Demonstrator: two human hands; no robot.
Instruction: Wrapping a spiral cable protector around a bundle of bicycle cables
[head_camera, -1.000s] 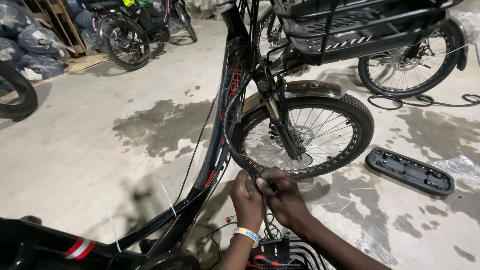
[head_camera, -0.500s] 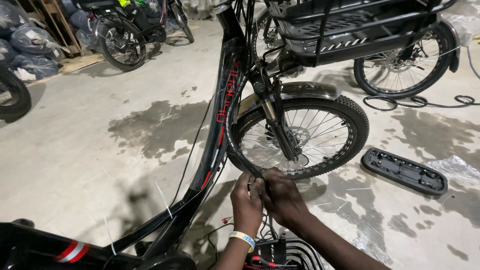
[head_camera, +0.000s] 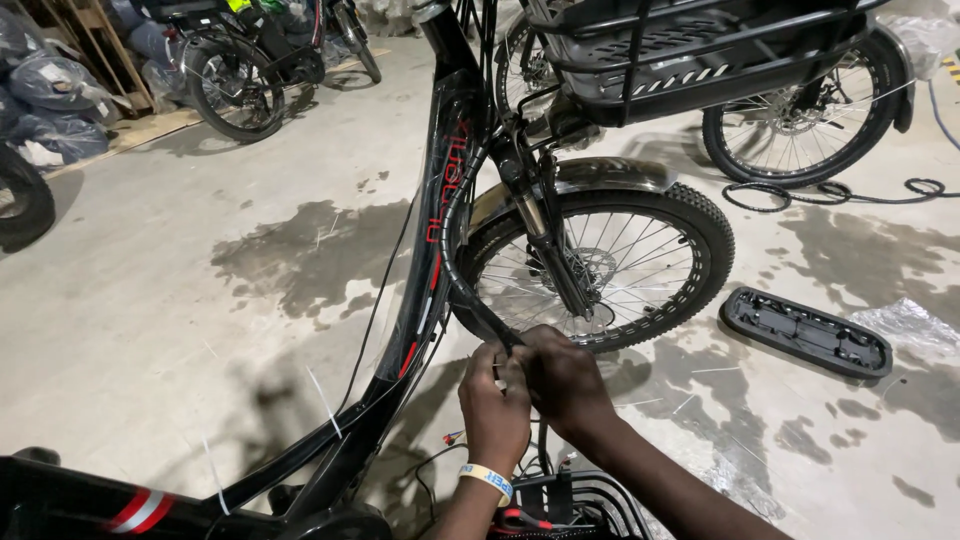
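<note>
The wrapped cable bundle (head_camera: 462, 240) runs down along the black bicycle frame (head_camera: 432, 250) and curves in front of the front wheel (head_camera: 600, 265), and its lower end comes right into the two hands, which meet just below and in front of that wheel's tyre. The end of the bundle sits between them, so the work is pinched at the point where the hands touch each other.

Both forearms come up from the bottom edge, close together. The left hand (head_camera: 494, 412) rises nearly straight, back of the hand toward me, with a pale wristband (head_camera: 487, 482) around the wrist. The right hand (head_camera: 566, 381) comes in from the lower right on a slanted forearm and lies partly over the left one, knuckles uppermost.

Both hands are curled tight, fingers folded in with hardly any gap. The left hand's fingertips close around the dark end of the bundle; the right hand presses against the same spot, but its fingers are turned away and I cannot tell exactly what they grip.

Beside the front wheel, well off to its right, a long black plastic cover (head_camera: 805, 332) lies flat on the concrete floor (head_camera: 200, 320). Behind the wheel stands a second bicycle with a black cargo rack (head_camera: 690, 45), and a loose black cable (head_camera: 840, 190) coils on the floor near its wheel. Thin white cable ties (head_camera: 322, 388) stick out from the frame below the wheel's left side. Dark damp patches stain the floor to the left of the wheel.
</note>
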